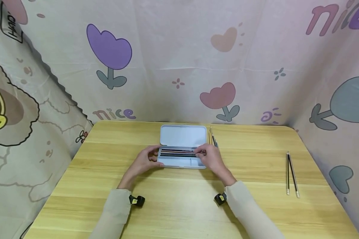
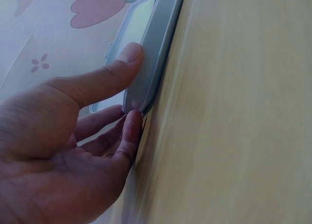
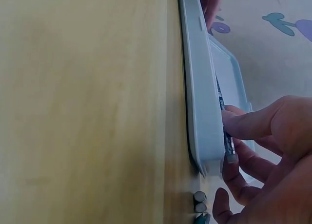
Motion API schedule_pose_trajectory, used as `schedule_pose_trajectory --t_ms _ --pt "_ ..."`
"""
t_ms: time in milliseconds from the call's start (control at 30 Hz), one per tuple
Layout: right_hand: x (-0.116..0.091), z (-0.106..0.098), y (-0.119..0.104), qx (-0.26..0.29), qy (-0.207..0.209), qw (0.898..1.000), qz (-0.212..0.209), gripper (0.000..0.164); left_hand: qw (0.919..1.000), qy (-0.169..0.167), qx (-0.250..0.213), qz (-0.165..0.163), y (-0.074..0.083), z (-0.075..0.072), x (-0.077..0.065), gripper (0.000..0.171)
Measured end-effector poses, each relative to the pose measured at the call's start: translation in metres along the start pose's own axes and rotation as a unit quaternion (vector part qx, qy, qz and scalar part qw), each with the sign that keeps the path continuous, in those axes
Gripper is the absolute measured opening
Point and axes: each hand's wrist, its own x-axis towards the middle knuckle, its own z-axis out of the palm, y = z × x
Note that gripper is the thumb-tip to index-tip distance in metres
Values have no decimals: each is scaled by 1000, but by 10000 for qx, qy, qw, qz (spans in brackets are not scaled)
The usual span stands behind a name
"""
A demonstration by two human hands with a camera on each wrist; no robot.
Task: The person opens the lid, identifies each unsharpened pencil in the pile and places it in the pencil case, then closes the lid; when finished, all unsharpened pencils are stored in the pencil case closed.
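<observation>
A pale blue pencil case [image 1: 176,162] lies with its lid [image 1: 183,135] swung back, in the middle of the table in the head view. Several dark pencils [image 1: 176,153] lie lengthwise in its long compartment. My left hand [image 1: 145,159] grips the case's left end; in the left wrist view its thumb [image 2: 130,53] is on the front side and the fingers are round the corner. Over the right end, my right hand [image 1: 210,158] pinches a dark pencil [image 3: 229,145] near its eraser end, between thumb and fingers. The pencil's far part is inside the case.
Several more pencils [image 1: 213,136] lie just right of the case, their ends [image 3: 200,196] visible below it in the right wrist view. Two dark pencils [image 1: 293,172] with white ends lie at the table's right side. A printed cloth [image 1: 167,66] hangs behind the wooden table [image 1: 107,142].
</observation>
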Motion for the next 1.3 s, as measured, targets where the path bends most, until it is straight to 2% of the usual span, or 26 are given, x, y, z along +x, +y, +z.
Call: schedule_pose_trajectory --t_ms 167,400,667,767,967,1133,1300 --pt "2 1 -2 -351 51 9990 -284 13 10000 -20 -91 11 -1 -1 0 80" --pt "4 -1 0 -318 -35 9994 -129 18 9999 -7 -117 -14 0 0 0 80" --pt "2 -4 4 214 46 9997 83 18 9999 -20 -136 -33 3 0 0 81" --pt "1 -12 4 487 131 9987 115 18 9999 -4 -113 -15 1 0 0 81" --pt "7 -36 6 898 562 9942 154 22 10000 5 -50 -47 -1 0 1 80" --pt "21 -47 17 1120 678 9901 510 23 10000 -17 -83 -47 -2 0 2 81" --pt "35 -46 27 1553 537 9817 959 29 9999 -20 -143 -55 -3 1 1 81"
